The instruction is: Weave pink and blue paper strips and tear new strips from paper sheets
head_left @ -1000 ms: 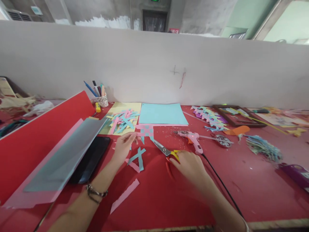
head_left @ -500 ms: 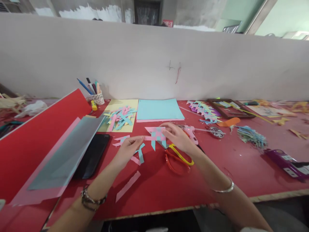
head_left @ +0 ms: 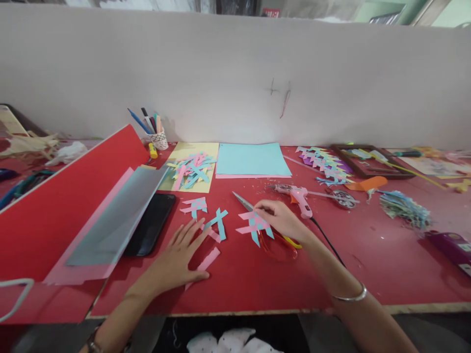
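Between the fingertips of my right hand (head_left: 277, 218) is a small woven piece of pink and blue paper strips (head_left: 257, 223), its loose ends pointing left and down. Under it lie scissors (head_left: 279, 249) with red and yellow handles, blades pointing away to the left. My left hand (head_left: 176, 257) is spread low over the table, fingers apart, near a loose pink strip (head_left: 209, 259) that it partly covers. Just beyond its fingertips are crossed blue strips (head_left: 219, 223) and another woven pink-and-blue piece (head_left: 195, 206).
A pile of cut strips (head_left: 191, 169) rests on yellow paper, beside blue sheets (head_left: 252, 159). A pink glue gun (head_left: 300, 198) with its cord lies to the right, near a woven paper band (head_left: 326, 164). At left are a black phone-like slab (head_left: 152, 225) and a leaning red board (head_left: 84, 181).
My left hand has let go of the woven piece and moved down-left, opening flat over the table. The right hand keeps the piece, now slightly lower. The camera view has tilted down.
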A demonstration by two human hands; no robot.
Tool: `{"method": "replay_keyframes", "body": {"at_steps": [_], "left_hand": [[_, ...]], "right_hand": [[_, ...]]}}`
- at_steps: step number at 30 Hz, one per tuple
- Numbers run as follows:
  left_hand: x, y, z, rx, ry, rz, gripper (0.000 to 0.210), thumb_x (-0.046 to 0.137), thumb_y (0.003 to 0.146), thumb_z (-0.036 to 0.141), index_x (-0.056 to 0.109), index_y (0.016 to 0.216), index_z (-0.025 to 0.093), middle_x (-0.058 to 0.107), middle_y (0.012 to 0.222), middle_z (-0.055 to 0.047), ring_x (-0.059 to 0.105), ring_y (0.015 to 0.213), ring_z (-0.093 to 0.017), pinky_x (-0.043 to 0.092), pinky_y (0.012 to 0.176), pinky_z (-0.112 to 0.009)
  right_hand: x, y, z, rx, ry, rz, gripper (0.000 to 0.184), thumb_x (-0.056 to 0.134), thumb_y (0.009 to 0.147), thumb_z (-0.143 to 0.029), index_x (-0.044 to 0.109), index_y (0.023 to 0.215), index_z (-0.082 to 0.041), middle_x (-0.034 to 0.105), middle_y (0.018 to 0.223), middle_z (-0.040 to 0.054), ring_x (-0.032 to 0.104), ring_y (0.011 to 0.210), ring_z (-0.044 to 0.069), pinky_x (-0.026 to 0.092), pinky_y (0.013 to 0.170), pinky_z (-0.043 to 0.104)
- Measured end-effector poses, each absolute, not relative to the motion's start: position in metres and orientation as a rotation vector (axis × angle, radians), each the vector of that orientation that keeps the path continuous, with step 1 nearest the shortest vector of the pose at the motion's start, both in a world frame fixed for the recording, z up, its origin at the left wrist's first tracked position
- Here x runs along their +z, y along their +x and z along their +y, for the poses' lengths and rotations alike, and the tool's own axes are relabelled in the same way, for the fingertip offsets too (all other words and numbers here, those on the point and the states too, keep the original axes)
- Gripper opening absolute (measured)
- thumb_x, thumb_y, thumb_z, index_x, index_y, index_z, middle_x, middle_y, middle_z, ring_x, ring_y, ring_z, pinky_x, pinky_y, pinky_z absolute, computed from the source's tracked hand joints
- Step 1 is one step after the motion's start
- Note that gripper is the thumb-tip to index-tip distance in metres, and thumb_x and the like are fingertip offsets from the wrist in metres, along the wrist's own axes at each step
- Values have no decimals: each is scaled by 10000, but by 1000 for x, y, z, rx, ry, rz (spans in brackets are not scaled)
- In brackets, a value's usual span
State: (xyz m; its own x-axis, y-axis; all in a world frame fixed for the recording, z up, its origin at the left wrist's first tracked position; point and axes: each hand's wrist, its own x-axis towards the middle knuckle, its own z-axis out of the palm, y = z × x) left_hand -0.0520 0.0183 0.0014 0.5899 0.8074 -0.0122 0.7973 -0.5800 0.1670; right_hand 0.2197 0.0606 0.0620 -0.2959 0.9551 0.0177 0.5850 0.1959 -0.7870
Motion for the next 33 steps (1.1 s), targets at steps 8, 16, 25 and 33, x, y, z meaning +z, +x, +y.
{"method": "replay_keyframes", "body": {"at_steps": [8, 16, 25, 33], "left_hand": [[9, -40, 46, 62, 2899, 1257, 475, 396, 831, 372, 372, 1270, 193, 437, 1291, -107, 377, 1190, -234, 333, 963, -379], [12, -28, 53, 110, 2802, 1293, 424, 285, 819, 59, 461, 1179, 199, 588, 996, -76, 544, 913, -170, 432, 793, -295], [11, -35, 56, 244, 2484, 1269, 238, 373, 833, 225, 556, 976, 176, 599, 880, -58, 548, 851, -170, 443, 748, -284], [21, -35, 44, 275, 2461, 1350, 244, 280, 825, 248, 512, 779, 185, 587, 857, -70, 563, 804, -182, 452, 724, -310]], "right_hand": [[42, 217, 57, 1001, -1440, -2066, 165, 398, 778, -257, 510, 689, -174, 475, 597, -27, 384, 531, 84, 291, 512, 209], [41, 216, 55, 993, -1443, -2077, 152, 403, 774, -245, 503, 680, -179, 458, 570, -35, 368, 507, 81, 286, 510, 208], [40, 219, 56, 996, -1424, -2086, 155, 406, 779, -246, 510, 687, -178, 472, 595, -32, 385, 522, 80, 299, 516, 202], [40, 219, 56, 994, -1425, -2101, 159, 403, 786, -249, 518, 702, -177, 482, 608, -25, 392, 535, 86, 311, 527, 208]]}}
